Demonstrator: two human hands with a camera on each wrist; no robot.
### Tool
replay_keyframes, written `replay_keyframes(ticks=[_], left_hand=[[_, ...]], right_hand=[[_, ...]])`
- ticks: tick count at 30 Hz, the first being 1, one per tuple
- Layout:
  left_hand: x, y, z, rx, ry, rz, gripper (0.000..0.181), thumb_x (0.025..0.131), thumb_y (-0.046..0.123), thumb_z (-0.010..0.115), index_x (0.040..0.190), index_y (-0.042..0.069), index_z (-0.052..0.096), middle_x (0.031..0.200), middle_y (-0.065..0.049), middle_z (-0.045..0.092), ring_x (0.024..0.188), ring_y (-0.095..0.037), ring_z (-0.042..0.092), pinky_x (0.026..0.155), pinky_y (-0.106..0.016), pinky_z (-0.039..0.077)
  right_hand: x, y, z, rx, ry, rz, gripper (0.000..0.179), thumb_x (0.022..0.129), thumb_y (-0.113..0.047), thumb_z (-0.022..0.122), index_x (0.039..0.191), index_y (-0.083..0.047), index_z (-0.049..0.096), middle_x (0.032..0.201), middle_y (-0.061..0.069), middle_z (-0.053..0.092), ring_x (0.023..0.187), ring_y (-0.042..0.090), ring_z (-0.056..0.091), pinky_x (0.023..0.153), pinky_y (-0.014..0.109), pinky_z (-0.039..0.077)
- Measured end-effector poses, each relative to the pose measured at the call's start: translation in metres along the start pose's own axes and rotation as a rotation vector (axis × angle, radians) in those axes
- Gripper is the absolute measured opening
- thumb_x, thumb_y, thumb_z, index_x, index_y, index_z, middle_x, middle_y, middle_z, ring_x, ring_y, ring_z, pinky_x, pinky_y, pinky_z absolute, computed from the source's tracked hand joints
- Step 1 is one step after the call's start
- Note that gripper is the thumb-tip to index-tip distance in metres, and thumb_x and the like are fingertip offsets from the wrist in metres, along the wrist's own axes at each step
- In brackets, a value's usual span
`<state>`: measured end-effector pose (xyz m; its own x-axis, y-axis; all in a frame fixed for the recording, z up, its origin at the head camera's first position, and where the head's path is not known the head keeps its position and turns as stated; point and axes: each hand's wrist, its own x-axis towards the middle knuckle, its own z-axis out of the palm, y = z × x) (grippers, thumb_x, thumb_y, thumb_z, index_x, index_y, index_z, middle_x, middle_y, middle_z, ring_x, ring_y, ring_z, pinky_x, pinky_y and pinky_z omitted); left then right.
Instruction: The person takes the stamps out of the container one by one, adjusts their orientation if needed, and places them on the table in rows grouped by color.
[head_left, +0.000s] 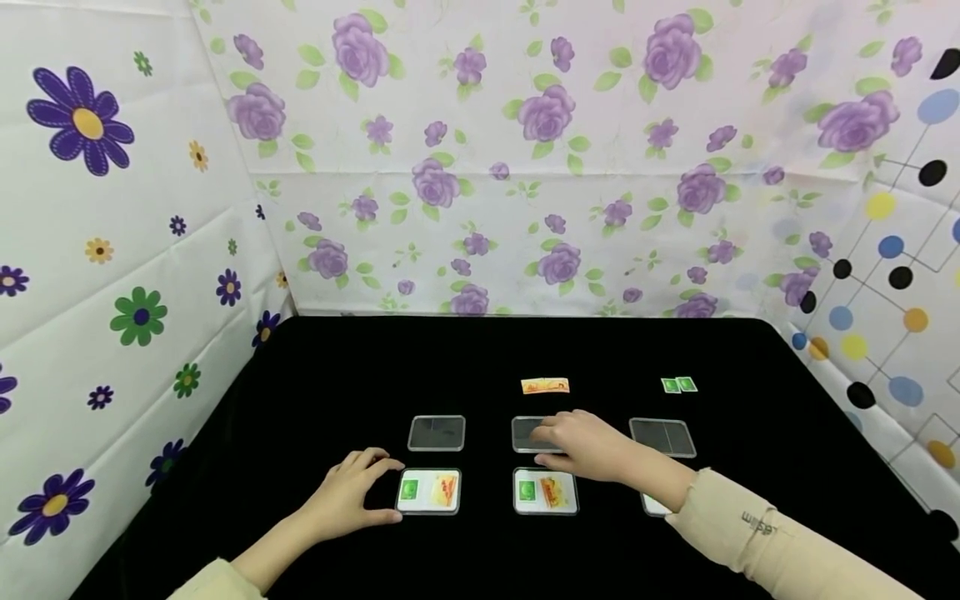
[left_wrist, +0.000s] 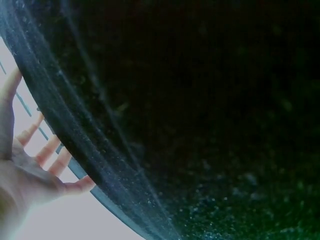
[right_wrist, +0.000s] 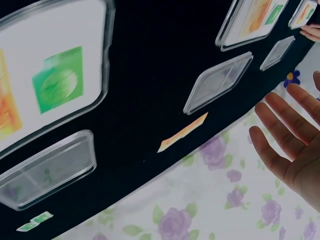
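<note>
My left hand (head_left: 352, 493) is beside the left shallow clear case (head_left: 428, 511), with fingertips and thumb right at its left edge. In that case a white card (head_left: 422, 492) carries a green sticker and an orange one. The left wrist view shows this hand (left_wrist: 37, 170) with fingers spread, partly behind a large dark surface. My right hand (head_left: 588, 446) hovers around the middle clear lid (head_left: 525, 435), overlapping its right part. Just in front lies the middle case (head_left: 546, 511) with a similar card. In the right wrist view the right hand (right_wrist: 295, 145) has its fingers apart, holding nothing.
Behind the left case lies another clear lid (head_left: 437, 433); a third clear lid (head_left: 663, 437) is at the right. A third case (head_left: 654, 505) is mostly under the right forearm. Farther back lie an orange strip (head_left: 545, 385) and two green stickers (head_left: 678, 384). Patterned cloth surrounds the black table.
</note>
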<state>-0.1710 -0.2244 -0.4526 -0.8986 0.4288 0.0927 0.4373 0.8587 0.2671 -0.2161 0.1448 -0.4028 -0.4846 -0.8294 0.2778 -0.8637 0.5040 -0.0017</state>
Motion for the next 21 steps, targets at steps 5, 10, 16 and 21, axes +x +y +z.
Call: replay_keyframes(ticks=[5,10,16,21], left_hand=[[0.0,0.001,0.001,-0.005,0.001,0.001,0.067,0.069,0.048,0.077,0.125,0.018,0.056,0.126,-0.012,0.054,0.113,-0.037,0.051,0.085,-0.065,0.043],[0.002,0.002,0.002,-0.035,-0.019,0.009,0.067,0.07,0.047,0.077,0.127,0.02,0.055,0.127,-0.012,0.052,0.113,-0.037,0.05,0.085,-0.067,0.042],[0.003,0.004,0.001,-0.059,-0.027,-0.002,0.066,0.07,0.047,0.077,0.126,0.021,0.056,0.127,-0.011,0.052,0.113,-0.036,0.05,0.086,-0.067,0.041],[0.001,0.003,-0.004,-0.057,-0.033,-0.016,0.065,0.07,0.047,0.078,0.125,0.021,0.056,0.127,-0.011,0.052,0.113,-0.036,0.05,0.085,-0.067,0.042]], right_hand=[[0.008,-0.007,0.007,0.042,0.022,-0.051,0.02,0.089,-0.021,0.064,0.102,-0.007,0.068,0.095,0.001,0.069,0.085,0.013,0.065,0.076,0.027,0.053],[0.015,-0.014,0.006,0.076,-0.053,-0.049,0.021,0.09,-0.023,0.063,0.105,-0.009,0.068,0.1,0.001,0.069,0.09,0.014,0.065,0.083,0.031,0.053],[0.024,-0.02,0.0,0.055,-0.087,-0.072,0.023,0.09,-0.026,0.063,0.106,-0.01,0.067,0.102,0.0,0.069,0.091,0.014,0.065,0.084,0.031,0.052],[0.036,-0.027,0.002,0.023,-0.118,-0.079,0.024,0.091,-0.029,0.062,0.107,-0.012,0.067,0.099,-0.002,0.069,0.088,0.011,0.064,0.084,0.03,0.052]])
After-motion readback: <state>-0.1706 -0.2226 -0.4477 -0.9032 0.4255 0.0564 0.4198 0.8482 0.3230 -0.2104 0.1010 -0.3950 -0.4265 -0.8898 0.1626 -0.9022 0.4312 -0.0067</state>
